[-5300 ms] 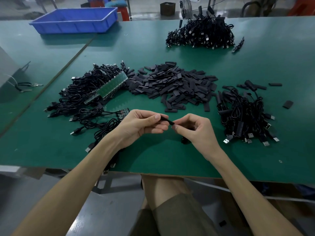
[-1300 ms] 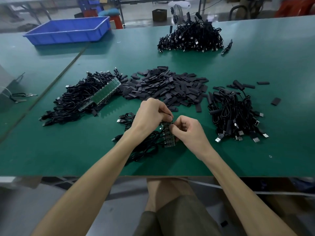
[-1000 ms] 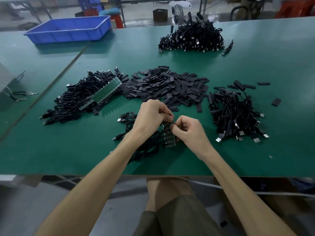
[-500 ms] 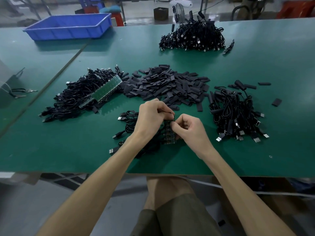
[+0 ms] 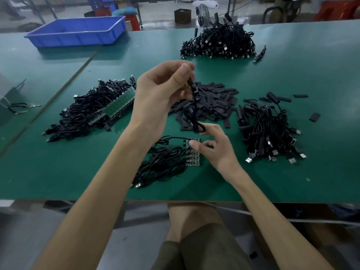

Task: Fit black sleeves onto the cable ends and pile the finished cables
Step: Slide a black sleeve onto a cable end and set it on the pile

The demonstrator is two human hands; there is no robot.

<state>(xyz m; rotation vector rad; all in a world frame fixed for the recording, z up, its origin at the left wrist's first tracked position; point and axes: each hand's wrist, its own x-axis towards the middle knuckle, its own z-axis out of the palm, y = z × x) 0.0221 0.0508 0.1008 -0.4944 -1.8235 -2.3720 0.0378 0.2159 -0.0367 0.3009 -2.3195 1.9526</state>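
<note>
A green table (image 5: 292, 75) fills the view, with a blue bin (image 5: 76, 34) at its far left corner. A far pile (image 5: 218, 43) of cables sits well back. Nearer, three heaps run left to right: a left pile (image 5: 87, 114) with a green strip (image 5: 118, 104) lying on it, the sleeves (image 5: 216, 102) in the middle, and a right pile (image 5: 270, 131) with plugs showing. A small bundle (image 5: 165, 160) lies close to the near edge, joined to a board (image 5: 192, 158). The raised left hand (image 5: 159, 96) hides part of the sleeves and pinches a cable (image 5: 194, 108) between thumb and fingers. The cable hangs down to the right hand (image 5: 216, 151), whose half-curled fingers touch its loop; grip cannot be told. A stray sleeve (image 5: 314, 117) lies just beside the right pile
</note>
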